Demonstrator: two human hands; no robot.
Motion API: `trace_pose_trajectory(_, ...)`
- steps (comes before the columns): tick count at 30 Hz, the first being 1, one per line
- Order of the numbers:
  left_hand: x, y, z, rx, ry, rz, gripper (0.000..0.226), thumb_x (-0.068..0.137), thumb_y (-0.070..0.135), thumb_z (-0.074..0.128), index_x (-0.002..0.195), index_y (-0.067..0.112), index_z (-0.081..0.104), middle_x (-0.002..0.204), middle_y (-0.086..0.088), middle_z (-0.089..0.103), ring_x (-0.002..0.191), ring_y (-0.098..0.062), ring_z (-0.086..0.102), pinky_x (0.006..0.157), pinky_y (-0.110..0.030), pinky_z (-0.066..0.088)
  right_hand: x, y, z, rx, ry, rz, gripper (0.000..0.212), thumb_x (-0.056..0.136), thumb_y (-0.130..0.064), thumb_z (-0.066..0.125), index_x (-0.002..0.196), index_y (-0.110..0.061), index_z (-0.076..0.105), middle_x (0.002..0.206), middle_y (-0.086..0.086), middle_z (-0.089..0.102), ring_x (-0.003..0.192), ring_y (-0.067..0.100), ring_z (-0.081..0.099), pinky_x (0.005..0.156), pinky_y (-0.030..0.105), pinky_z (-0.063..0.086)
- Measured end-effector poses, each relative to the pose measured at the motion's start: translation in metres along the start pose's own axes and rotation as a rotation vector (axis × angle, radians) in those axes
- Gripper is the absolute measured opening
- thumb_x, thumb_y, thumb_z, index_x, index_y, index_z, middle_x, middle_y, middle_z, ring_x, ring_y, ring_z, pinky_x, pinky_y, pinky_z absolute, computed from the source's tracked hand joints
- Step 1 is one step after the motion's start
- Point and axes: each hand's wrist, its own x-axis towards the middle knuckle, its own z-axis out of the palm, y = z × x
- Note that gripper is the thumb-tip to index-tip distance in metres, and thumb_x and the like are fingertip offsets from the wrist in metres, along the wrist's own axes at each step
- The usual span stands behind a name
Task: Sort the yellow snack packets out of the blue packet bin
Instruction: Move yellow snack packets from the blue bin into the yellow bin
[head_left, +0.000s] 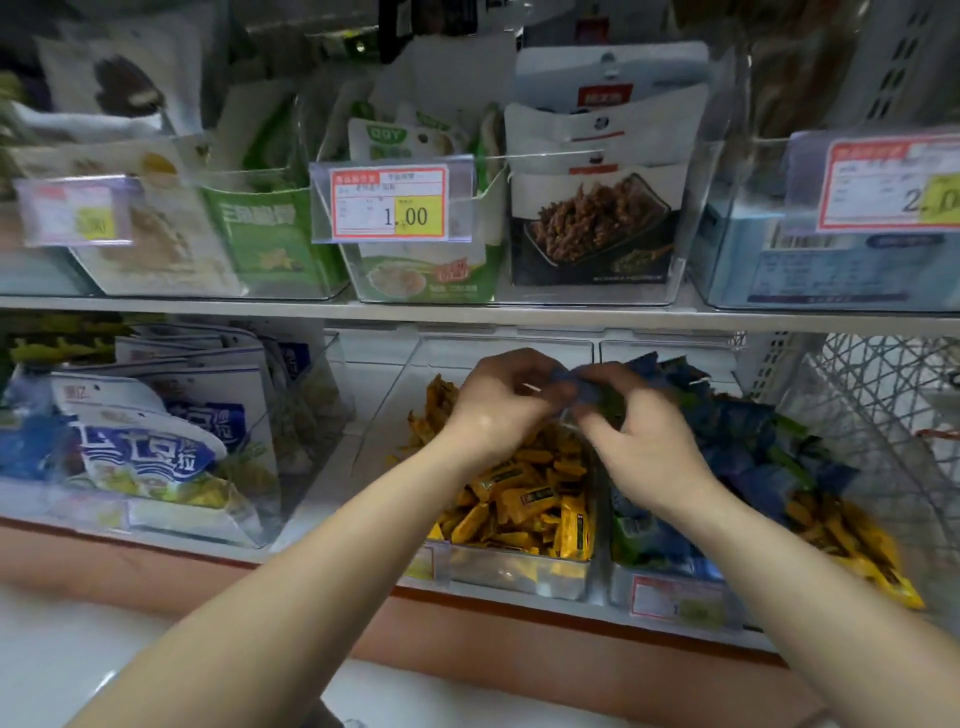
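Blue, a small packet (567, 381) was pinched between the curled fingers of the left hand (498, 410) and the right hand (641, 447), above two adjoining clear bins. Stray yellow snack packets (857, 551) lay front right in the blue packet bin (623, 587), beside the all-yellow bin (519, 571).

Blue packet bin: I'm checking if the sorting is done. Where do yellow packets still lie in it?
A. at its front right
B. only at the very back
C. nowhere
A: a pile of yellow packets lies at the front right of the blue packet bin, beside the blue packets.
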Motion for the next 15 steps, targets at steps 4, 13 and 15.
trace_pose_trajectory(4, -0.017, -0.003, 0.002, 0.213, -0.077, -0.011, 0.02, 0.09, 0.023, 0.068, 0.108, 0.029, 0.062, 0.096, 0.013, 0.069, 0.093, -0.004, 0.065, 0.082, -0.024, 0.052, 0.002, 0.009, -0.017, -0.176, 0.141, -0.041, 0.022, 0.088, -0.018, 0.069, 0.106, -0.031, 0.067, 0.098, -0.01, 0.07, 0.09, 0.012, 0.063, 0.071, 0.022, 0.046)
trace_pose_trajectory(13, -0.03, -0.048, 0.014, 0.801, -0.616, 0.018, 0.079, 0.081, 0.07, 0.061, 0.148, 0.038, 0.034, 0.154, 0.005, 0.041, 0.137, -0.021, 0.04, 0.101, -0.029, 0.037, 0.004, 0.057, -0.044, -0.845, -0.123, 0.226, 0.055, 0.1, -0.055, 0.03, 0.145, -0.026, 0.045, 0.156, 0.002, 0.038, 0.141, 0.028, 0.036, 0.111, 0.043, 0.035)
trace_pose_trajectory(15, -0.028, -0.054, 0.016, 0.882, -0.657, -0.008, 0.091, 0.074, 0.077, 0.061, 0.149, 0.04, 0.027, 0.155, 0.003, 0.038, 0.138, -0.024, 0.039, 0.105, -0.035, 0.039, 0.003, 0.048, -0.038, -0.718, 0.005, 0.095, 0.056, 0.098, -0.056, 0.037, 0.144, -0.025, 0.046, 0.155, 0.003, 0.041, 0.141, 0.028, 0.035, 0.113, 0.042, 0.033)
